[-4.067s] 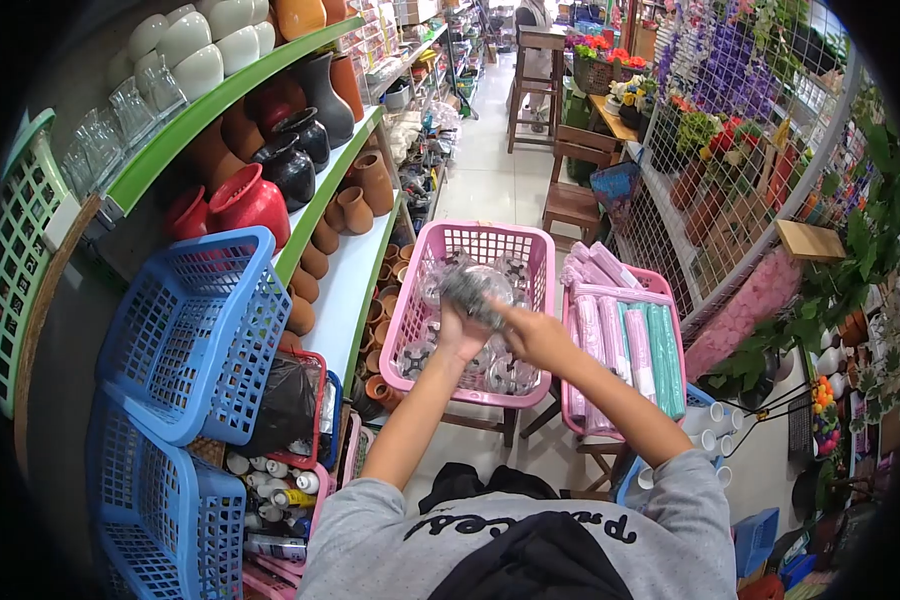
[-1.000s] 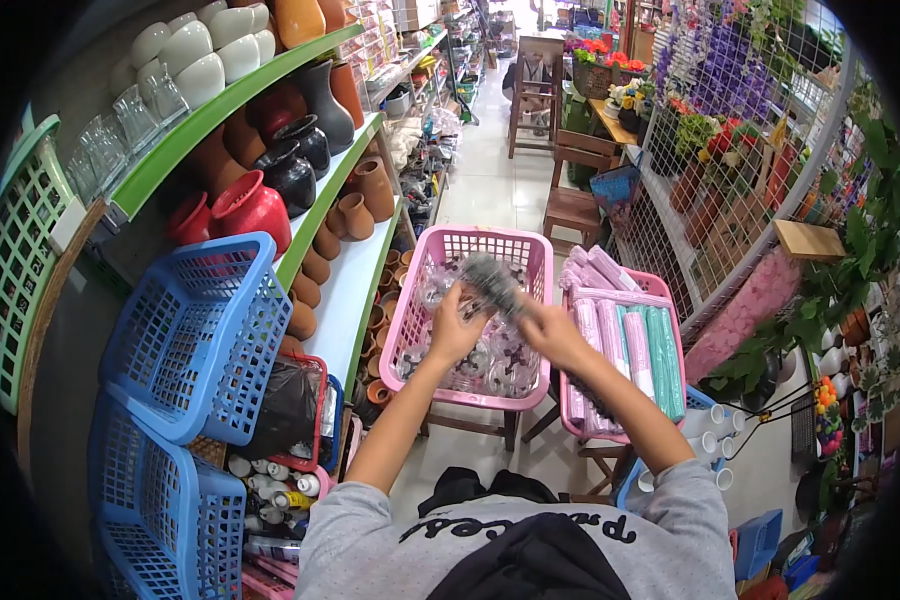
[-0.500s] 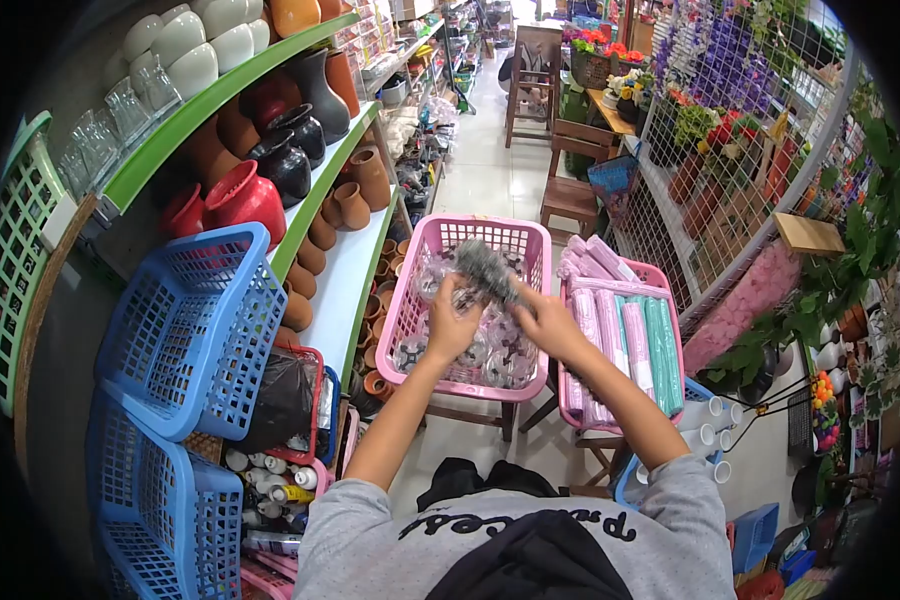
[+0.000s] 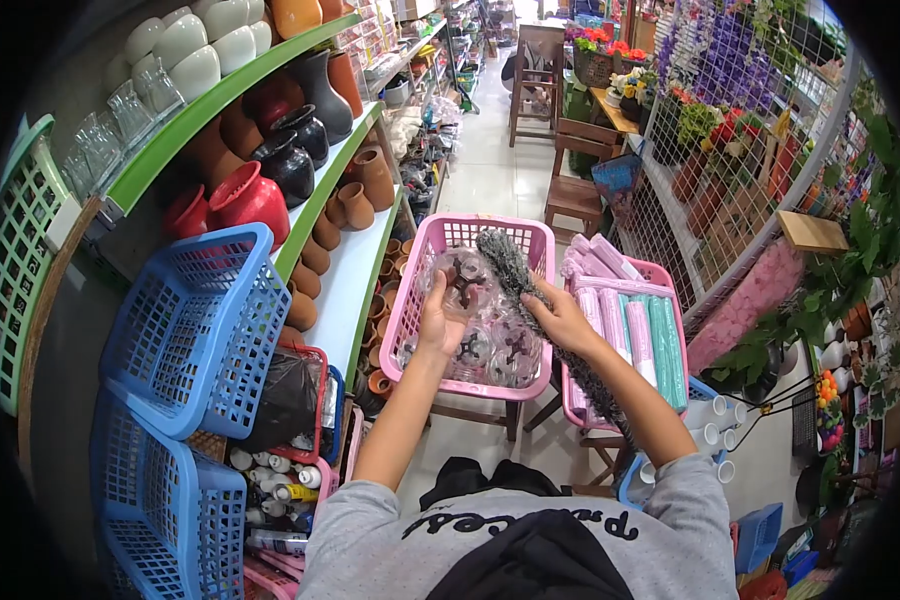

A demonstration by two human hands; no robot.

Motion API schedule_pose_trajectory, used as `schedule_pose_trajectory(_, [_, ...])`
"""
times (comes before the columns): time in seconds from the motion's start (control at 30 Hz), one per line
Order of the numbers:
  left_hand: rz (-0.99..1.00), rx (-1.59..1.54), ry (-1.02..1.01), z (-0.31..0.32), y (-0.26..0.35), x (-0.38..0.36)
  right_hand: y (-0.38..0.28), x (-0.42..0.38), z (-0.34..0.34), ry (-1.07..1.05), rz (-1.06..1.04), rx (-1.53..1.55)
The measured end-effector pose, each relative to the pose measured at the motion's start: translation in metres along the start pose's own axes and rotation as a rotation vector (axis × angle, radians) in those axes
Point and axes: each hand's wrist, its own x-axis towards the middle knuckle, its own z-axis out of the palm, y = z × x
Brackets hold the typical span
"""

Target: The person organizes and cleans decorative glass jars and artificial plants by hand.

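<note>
My left hand point(image 4: 438, 322) grips a clear plastic-wrapped item point(image 4: 462, 276) with dark parts inside, raised above a pink basket point(image 4: 402, 345). The item's exact kind is hard to make out. Closed around a grey fluffy duster point(image 4: 503, 258) is my right hand point(image 4: 562, 318). One end of the duster points up and away over the basket, close beside the wrapped item, while the other trails back along my right forearm. Several similar clear-wrapped pieces point(image 4: 510, 352) fill the basket below my hands.
Right of it, another pink basket point(image 4: 567, 395) holds pink and green wrapped rolls point(image 4: 663, 340). Blue baskets point(image 4: 185, 330) stack at left beside shelves of pots and vases point(image 4: 253, 203). A wire rack point(image 4: 715, 200) with artificial flowers and a wooden chair point(image 4: 576, 190) stand to the right.
The duster has swung off the wrapped item to the right, its far part now lying along my right forearm. My left hand has shifted slightly left, and the item shows more clearly.
</note>
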Motion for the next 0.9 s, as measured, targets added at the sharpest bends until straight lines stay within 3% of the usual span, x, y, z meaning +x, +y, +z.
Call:
schedule_pose_trajectory(0.2, [-0.083, -0.085, 0.178, 0.015, -0.029, 0.005, -0.024, -0.008, 0.012, 0.063, -0.035, -0.171])
schedule_pose_trajectory(0.23, [-0.102, -0.138, 0.215, 0.019, -0.029, 0.005, -0.015, -0.007, 0.015, 0.115, -0.148, -0.261])
schedule_pose_trajectory(0.3, [-0.146, -0.221, 0.338, 0.025, -0.030, 0.010, -0.016, -0.010, 0.014, 0.087, -0.163, -0.308])
schedule_pose_trajectory(0.37, [-0.118, -0.134, 0.239, 0.018, -0.029, 0.019, -0.021, -0.016, 0.014, 0.050, -0.175, -0.353])
schedule_pose_trajectory(0.43, [-0.132, -0.123, 0.109, 0.002, -0.030, 0.026, -0.027, -0.022, 0.014, -0.141, -0.147, -0.628])
schedule_pose_trajectory(0.5, [-0.114, -0.100, 0.111, -0.016, -0.033, 0.033, -0.021, -0.019, 0.009, -0.051, -0.171, -0.606])
schedule_pose_trajectory(0.53, [-0.100, -0.075, 0.120, 0.006, -0.024, 0.023, -0.017, -0.019, 0.008, 0.035, -0.189, -0.578])
schedule_pose_trajectory(0.57, [0.081, 0.137, 0.305, 0.031, -0.028, 0.008, -0.013, -0.018, 0.009, 0.033, -0.188, -0.578])
schedule_pose_trajectory(0.63, [0.130, 0.218, 0.274, 0.032, -0.029, 0.007, -0.008, -0.015, 0.008, 0.100, -0.178, -0.509])
schedule_pose_trajectory(0.73, [0.195, 0.236, 0.202, 0.035, -0.028, 0.009, -0.012, -0.020, 0.008, -0.076, -0.221, -0.553])
schedule_pose_trajectory(0.8, [0.036, 0.051, 0.190, 0.023, -0.030, 0.013, -0.015, -0.015, 0.004, -0.078, -0.225, -0.523])
schedule_pose_trajectory(0.87, [-0.032, -0.031, 0.156, 0.011, -0.035, 0.016, -0.014, -0.007, 0.003, 0.142, -0.287, -0.451])
schedule_pose_trajectory(0.9, [-0.105, -0.109, 0.122, 0.005, -0.036, 0.015, -0.014, -0.004, 0.004, 0.148, -0.249, -0.446])
